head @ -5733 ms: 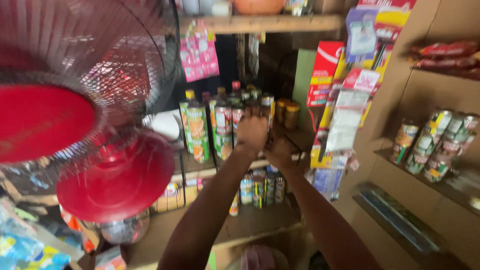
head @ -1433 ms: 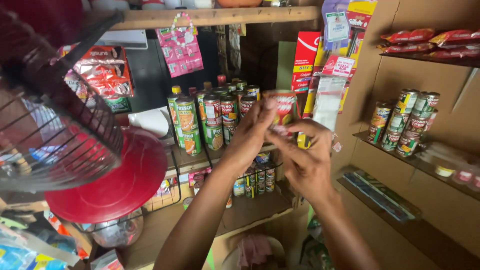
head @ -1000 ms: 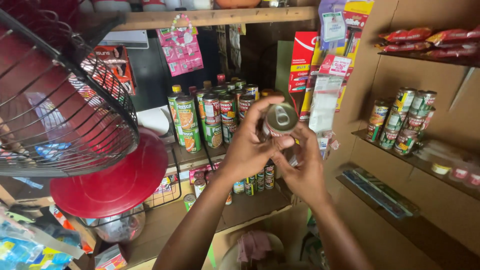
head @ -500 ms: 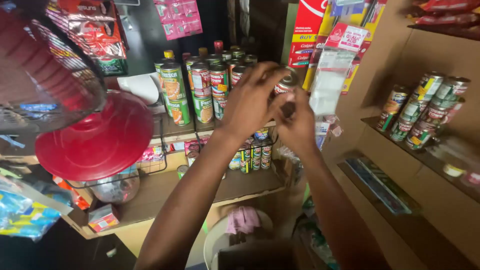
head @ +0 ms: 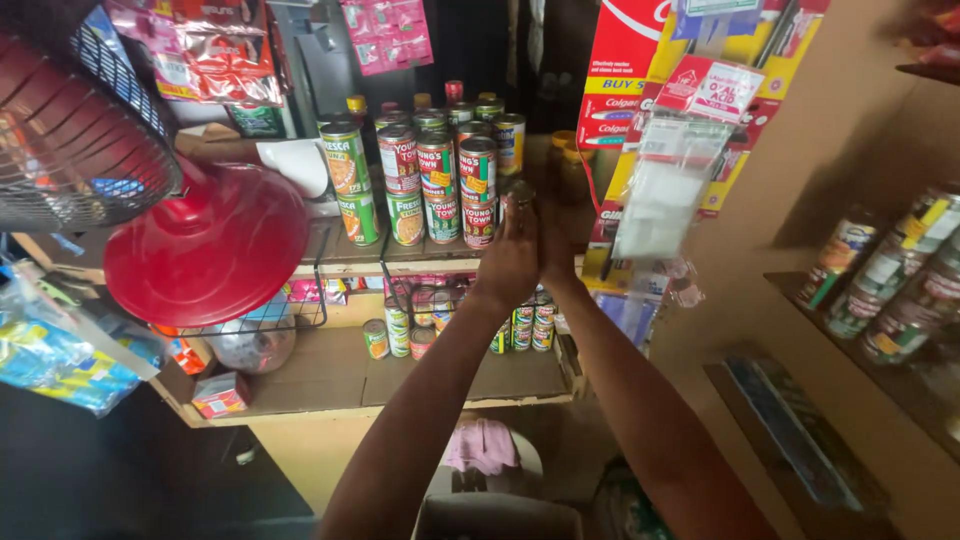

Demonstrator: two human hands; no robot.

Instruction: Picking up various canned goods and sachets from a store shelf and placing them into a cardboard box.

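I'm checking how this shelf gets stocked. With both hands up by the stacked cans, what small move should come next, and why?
Probably ease the can forward onto the shelf and let go. Both the left hand and right hand hold it just right of the stacked cans, where a bare spot shows.

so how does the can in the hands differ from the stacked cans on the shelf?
The held can sits alone between the left hand and right hand, mostly hidden by the grip; the stacked cans stand in two tiers, labels fully showing. The held can is off the shelf; the stacked ones rest on it. Both appear upright, round and metal-topped.
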